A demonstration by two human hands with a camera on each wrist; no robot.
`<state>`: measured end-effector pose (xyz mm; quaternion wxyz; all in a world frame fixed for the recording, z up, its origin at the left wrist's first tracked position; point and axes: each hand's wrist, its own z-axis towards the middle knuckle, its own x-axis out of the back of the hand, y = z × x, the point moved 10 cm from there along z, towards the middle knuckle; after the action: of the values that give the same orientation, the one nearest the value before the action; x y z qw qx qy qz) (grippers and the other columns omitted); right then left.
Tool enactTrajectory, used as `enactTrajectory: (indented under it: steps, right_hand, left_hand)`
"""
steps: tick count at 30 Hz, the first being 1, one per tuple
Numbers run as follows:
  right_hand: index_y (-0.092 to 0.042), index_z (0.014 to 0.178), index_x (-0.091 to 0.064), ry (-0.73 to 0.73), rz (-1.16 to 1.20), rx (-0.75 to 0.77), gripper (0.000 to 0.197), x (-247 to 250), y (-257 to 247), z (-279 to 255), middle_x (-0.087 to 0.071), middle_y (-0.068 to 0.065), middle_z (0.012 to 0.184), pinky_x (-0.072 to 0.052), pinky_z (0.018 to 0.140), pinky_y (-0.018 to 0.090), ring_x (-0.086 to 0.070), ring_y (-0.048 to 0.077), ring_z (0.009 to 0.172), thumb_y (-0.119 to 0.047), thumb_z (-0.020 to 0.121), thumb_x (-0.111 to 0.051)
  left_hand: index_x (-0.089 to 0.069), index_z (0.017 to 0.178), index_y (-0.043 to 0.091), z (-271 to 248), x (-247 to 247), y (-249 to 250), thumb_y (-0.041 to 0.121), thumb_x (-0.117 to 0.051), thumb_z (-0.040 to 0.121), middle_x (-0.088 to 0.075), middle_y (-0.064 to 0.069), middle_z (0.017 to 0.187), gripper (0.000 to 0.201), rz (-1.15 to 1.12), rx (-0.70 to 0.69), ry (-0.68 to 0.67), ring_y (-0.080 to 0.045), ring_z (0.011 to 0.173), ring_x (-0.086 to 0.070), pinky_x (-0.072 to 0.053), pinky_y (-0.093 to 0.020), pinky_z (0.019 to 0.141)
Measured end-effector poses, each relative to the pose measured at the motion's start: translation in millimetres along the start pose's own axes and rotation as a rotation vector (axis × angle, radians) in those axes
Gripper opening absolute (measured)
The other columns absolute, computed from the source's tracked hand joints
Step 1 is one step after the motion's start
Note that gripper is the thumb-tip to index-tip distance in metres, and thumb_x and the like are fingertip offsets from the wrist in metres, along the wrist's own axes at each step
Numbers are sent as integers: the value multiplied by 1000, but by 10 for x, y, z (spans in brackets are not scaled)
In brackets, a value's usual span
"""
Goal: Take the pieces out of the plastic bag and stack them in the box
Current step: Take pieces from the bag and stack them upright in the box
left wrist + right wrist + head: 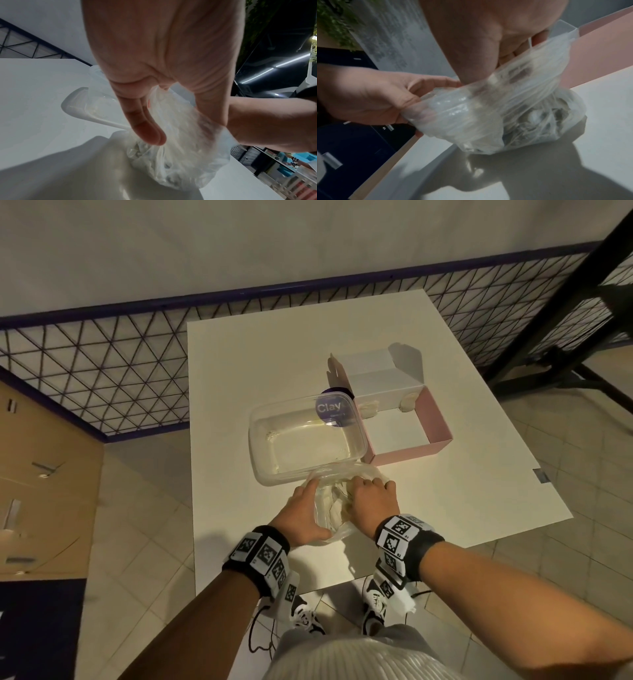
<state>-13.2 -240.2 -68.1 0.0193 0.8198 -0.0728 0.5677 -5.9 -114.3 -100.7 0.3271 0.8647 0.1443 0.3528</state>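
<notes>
The worry here is the plastic bag (330, 506) itself: it is thin and floppy, and both hands are working its mouth at once, so a hard pull could tear the film or tip the pale pieces (334, 503) out onto the white table (428, 501) instead of letting them be lifted out one by one. A second risk, as I judge it, is the clear tub (305, 445) marked "Clay", which sits touching the far side of the bag; a sweep of the knuckles could nudge it against the pink box (436, 419) just beyond. The left hand (303, 517) has the bag's edge gripped, the film bunched between thumb and curled fingers (412, 115), as the right wrist view shows. The right hand (371, 501) is curled over the opposite edge, its fingers (537, 39) hooked on the film near the mouth; whether they have reached a piece inside I cannot tell. The pieces lie below and between the two sets of fingertips, down in the bag's belly on the table. The box, with two pale lumps already along its far wall, stands well beyond the right fingertips.
</notes>
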Motion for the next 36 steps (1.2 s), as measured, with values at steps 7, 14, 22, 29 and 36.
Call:
enactTrajectory:
  steps: [7,14,22,29,36]
  right_hand:
    - [-17,91,-60,-38,30,6,16,-5,28,94,-67,5,95,-29,86,40,-55,26,96,-13,86,-46]
    - [-16,87,-68,-27,436,70,12,211,234,138,-69,5,87,-35,82,34,-59,26,89,-24,82,-59]
    - [-7,82,-71,-64,893,223,6,712,503,77,-67,0,71,-42,58,10,-56,0,59,-12,79,-71]
    - [-15,70,-61,-50,844,437,15,1264,462,14,-61,-2,67,-41,62,18,-50,3,61,-10,82,-68]
    - [-5,88,-66,-152,657,645,7,1496,-27,-86,-68,4,81,-44,67,17,-58,11,71,-7,82,-66]
  left_hand:
    - [-9,148,35,75,34,69,26,-79,64,-31,-4,144,110,-35,-32,16,-22,131,-35,-32,-37,111]
    - [-37,142,34,27,265,140,48,-67,75,-34,-1,138,75,-96,-46,106,-14,131,-38,-25,-23,108]
    - [-62,101,43,-301,779,390,46,-61,83,-53,8,123,18,-302,-207,432,-3,122,-46,-43,-38,102]
    - [-39,131,42,-449,1005,893,56,-63,74,-49,9,137,64,-453,-351,356,-1,127,-45,-43,-14,89]
    - [-28,141,37,-161,606,1271,41,-80,64,-49,2,139,93,-488,-356,-26,-9,128,-47,-38,-24,104]
